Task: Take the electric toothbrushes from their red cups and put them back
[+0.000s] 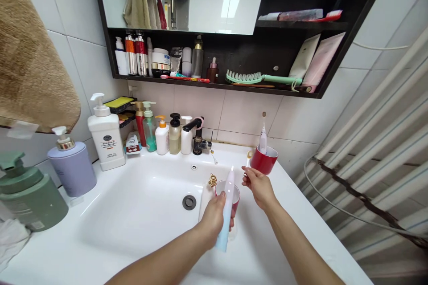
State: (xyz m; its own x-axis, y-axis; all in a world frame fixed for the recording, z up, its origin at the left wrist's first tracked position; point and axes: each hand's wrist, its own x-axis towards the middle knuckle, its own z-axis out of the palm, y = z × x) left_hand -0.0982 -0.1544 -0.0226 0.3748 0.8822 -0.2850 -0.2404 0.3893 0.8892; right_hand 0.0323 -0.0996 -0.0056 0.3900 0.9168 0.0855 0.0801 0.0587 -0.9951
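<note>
My left hand is wrapped round an electric toothbrush handle, which fades from pink to pale blue. The handle tilts upward over the basin, its tip bare of a brush head. Right behind it is a red cup with a white inside; I cannot tell whether my fingers also grip it. Pinched closed, the fingers of my right hand are at a small toothbrush head with tan bristles. Another brush head lies on the sink's back rim. A second red cup holds an upright electric toothbrush.
The white sink has a drain and a black faucet. Pump bottles line its left and back. A gold ornament shows beside the cup. Above hangs a dark cabinet holding toiletries and a green hairbrush.
</note>
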